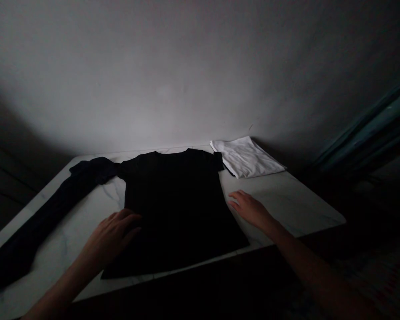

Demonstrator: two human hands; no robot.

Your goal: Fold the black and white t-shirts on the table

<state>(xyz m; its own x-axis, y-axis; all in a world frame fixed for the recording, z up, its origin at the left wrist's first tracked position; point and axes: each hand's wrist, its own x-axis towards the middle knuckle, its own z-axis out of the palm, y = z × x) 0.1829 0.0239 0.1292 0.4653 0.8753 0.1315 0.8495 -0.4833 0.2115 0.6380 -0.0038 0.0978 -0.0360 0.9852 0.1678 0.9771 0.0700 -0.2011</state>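
A black short-sleeved T-shirt (180, 209) lies spread out on the white marbled table (280, 200), its neck toward the wall and its hem near the front edge. My left hand (115, 226) is over the shirt's left side, fingers apart and holding nothing; whether the fingertips touch the cloth is hard to make out in the dim light. Just off the shirt's right side is my right hand (248, 208), its fingers loosely curved and slightly apart, with nothing in it.
Folded white cloth (248, 158) lies at the back right, beside the shirt's right sleeve, with a dark edge showing under it. A long dark navy garment (60, 209) stretches along the table's left side. A grey wall (166, 80) rises directly behind the table.
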